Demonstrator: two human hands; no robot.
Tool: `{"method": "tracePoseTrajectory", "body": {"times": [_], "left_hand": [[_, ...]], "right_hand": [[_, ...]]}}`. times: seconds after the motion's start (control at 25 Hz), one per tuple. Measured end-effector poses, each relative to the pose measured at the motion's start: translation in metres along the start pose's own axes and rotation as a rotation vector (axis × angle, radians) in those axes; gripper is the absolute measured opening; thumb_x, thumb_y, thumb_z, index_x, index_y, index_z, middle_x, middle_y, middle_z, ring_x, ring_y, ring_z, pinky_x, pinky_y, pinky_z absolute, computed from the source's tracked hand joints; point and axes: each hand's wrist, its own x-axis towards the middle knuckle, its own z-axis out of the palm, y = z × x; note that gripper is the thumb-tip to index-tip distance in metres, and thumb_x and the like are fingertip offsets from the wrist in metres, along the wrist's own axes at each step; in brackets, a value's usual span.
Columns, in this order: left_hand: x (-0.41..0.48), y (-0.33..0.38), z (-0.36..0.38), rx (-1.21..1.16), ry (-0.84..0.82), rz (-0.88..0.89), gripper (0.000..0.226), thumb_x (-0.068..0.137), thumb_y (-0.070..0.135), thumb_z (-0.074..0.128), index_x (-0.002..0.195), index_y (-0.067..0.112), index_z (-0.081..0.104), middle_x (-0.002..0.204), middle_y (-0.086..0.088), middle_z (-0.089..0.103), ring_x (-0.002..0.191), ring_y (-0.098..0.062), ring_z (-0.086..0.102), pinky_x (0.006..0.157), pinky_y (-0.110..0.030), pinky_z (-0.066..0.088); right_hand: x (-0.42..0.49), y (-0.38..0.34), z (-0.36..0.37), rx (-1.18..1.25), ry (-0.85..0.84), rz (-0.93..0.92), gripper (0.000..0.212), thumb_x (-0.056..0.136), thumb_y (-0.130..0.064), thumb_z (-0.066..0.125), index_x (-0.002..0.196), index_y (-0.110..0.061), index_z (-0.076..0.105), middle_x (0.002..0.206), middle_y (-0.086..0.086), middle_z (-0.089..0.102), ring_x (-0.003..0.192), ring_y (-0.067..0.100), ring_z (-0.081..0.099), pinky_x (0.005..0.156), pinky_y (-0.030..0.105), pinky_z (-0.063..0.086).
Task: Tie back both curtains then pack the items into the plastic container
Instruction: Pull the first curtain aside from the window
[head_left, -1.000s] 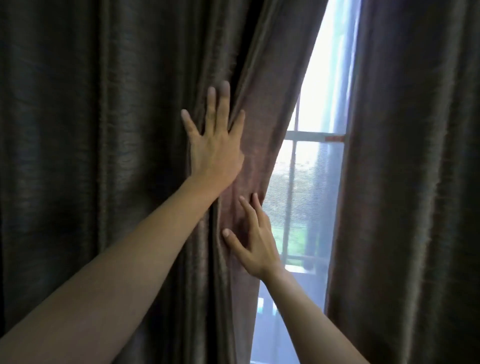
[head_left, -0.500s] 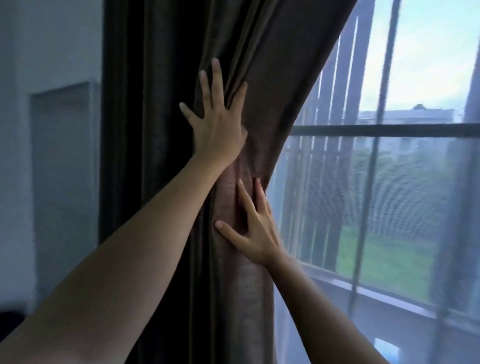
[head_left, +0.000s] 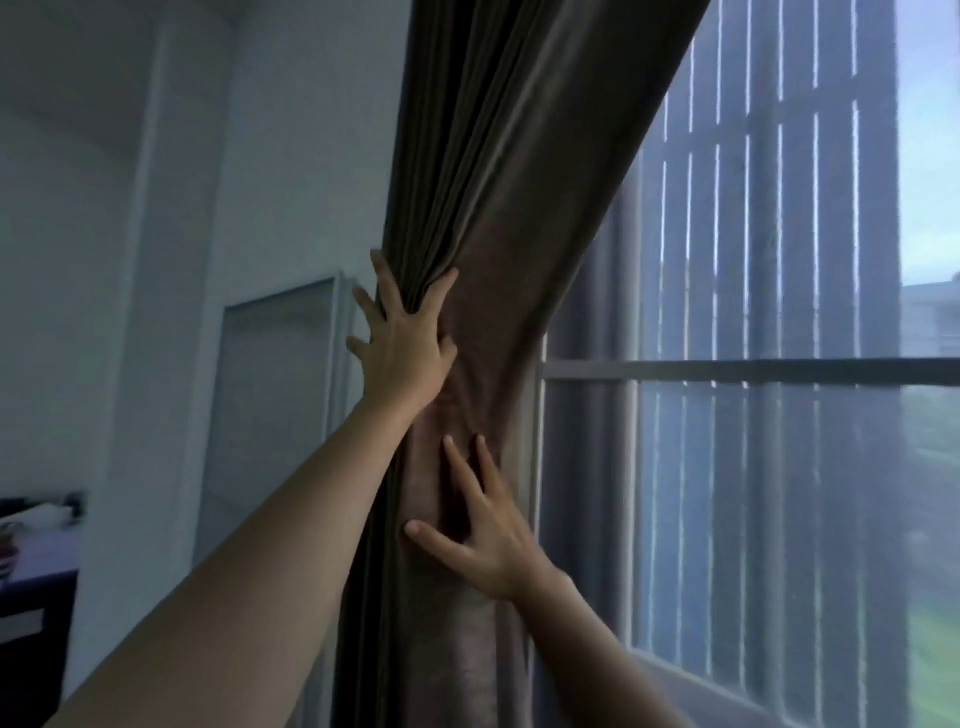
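The dark brown left curtain (head_left: 498, 208) is bunched into a narrow column beside the window. My left hand (head_left: 400, 348) is raised and clasps the gathered folds, thumb on the right side and fingers wrapped round the left edge. Lower down, my right hand (head_left: 483, 540) lies flat against the fabric with its fingers spread, pressing it leftward. The right curtain, a tie-back and the plastic container are out of view.
A large window (head_left: 779, 374) with a horizontal bar and vertical slats outside fills the right side. A white wall with a frosted panel door (head_left: 270, 415) stands to the left. A dark desk (head_left: 31, 582) with small items sits at the far left.
The curtain has been pushed far to the left and gathered into a tight bundle, uncovering the window and wall. My left hand went from flat on the fabric to clasping the folds.
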Motion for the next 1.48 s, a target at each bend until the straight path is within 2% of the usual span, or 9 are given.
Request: {"method": "tracePoseTrajectory", "body": {"times": [0.12,0.2,0.32,0.4,0.56,0.76,1.04,1.2,1.48], "left_hand": [[0.010,-0.053,0.013,-0.141,0.031,-0.002,0.089,0.089,0.027,0.059,0.141,0.052,-0.008,0.156,-0.012,-0.020,0.144,-0.037,0.003,0.102,-0.071,0.025],[0.006,-0.078,0.022,-0.429,0.040,-0.050,0.103,0.082,0.028,0.069,0.143,0.041,-0.013,0.158,-0.012,-0.006,0.144,-0.028,0.013,0.111,-0.058,0.024],[-0.013,-0.094,0.033,-0.799,-0.118,-0.248,0.111,0.076,0.031,0.076,0.149,0.029,-0.008,0.153,-0.006,0.027,0.135,-0.020,0.038,0.107,-0.026,0.033],[-0.024,-0.097,0.039,-0.837,-0.243,-0.314,0.100,0.079,0.036,0.073,0.150,0.026,0.003,0.147,-0.002,0.039,0.127,-0.017,0.046,0.095,-0.019,0.036],[-0.027,-0.116,0.047,-0.694,-0.085,-0.267,0.048,0.085,0.037,0.064,0.123,0.013,0.048,0.107,0.002,0.063,0.098,-0.017,0.061,0.070,-0.016,0.044],[-0.015,-0.144,0.049,-0.491,-0.115,-0.238,0.036,0.091,0.039,0.054,0.103,0.004,0.056,0.095,-0.011,0.066,0.087,-0.025,0.062,0.068,-0.025,0.040],[-0.033,-0.131,0.043,-0.513,-0.022,-0.213,0.072,0.079,0.044,0.068,0.135,0.017,0.032,0.130,-0.008,0.053,0.116,-0.026,0.053,0.094,-0.039,0.046],[-0.042,-0.076,0.017,-0.282,0.206,0.061,0.087,0.082,0.037,0.067,0.147,0.010,0.017,0.154,-0.020,0.019,0.139,-0.035,0.024,0.109,-0.049,0.027],[-0.061,0.055,-0.029,0.084,0.228,0.426,0.069,0.088,0.007,0.052,0.147,0.006,0.017,0.155,-0.013,0.022,0.142,-0.026,0.011,0.110,-0.047,0.015]], "right_hand": [[0.045,-0.003,0.018,0.094,0.014,-0.033,0.067,0.086,-0.069,0.036,0.143,-0.053,0.003,0.160,-0.003,0.005,0.145,0.014,0.013,0.118,0.037,0.018],[0.072,-0.009,0.016,0.090,0.317,-0.111,0.058,0.091,-0.065,0.025,0.144,-0.044,0.014,0.157,-0.006,0.018,0.141,0.004,0.018,0.117,0.036,0.023],[0.108,-0.027,-0.005,0.065,0.589,-0.164,0.050,0.096,-0.049,0.025,0.144,-0.043,0.012,0.160,-0.004,0.004,0.143,0.009,0.011,0.117,0.035,0.018],[0.130,-0.040,-0.022,0.037,0.560,-0.085,0.051,0.099,-0.046,0.028,0.145,-0.046,0.007,0.160,-0.001,-0.004,0.144,0.023,0.007,0.115,0.043,0.014],[0.167,-0.052,-0.034,-0.081,0.412,0.029,0.063,0.091,-0.060,0.037,0.145,-0.047,0.007,0.159,0.002,-0.002,0.142,0.036,0.006,0.114,0.049,0.016],[0.199,-0.059,-0.022,-0.131,0.244,0.108,0.072,0.088,-0.063,0.039,0.146,-0.045,0.001,0.160,0.003,-0.006,0.143,0.041,0.003,0.116,0.048,0.012],[0.158,-0.059,-0.045,-0.147,0.223,0.062,0.056,0.097,-0.048,0.035,0.148,-0.039,0.013,0.159,0.007,0.005,0.144,0.031,0.012,0.115,0.040,0.016],[0.110,-0.068,-0.083,-0.259,0.230,0.051,0.051,0.097,-0.034,0.040,0.146,-0.035,0.024,0.154,0.013,0.018,0.140,0.033,0.024,0.115,0.036,0.023],[-0.029,-0.082,-0.176,-0.574,0.423,0.121,0.059,0.094,-0.033,0.046,0.148,-0.030,0.021,0.159,0.005,0.008,0.142,0.031,0.019,0.111,0.044,0.027]]}}
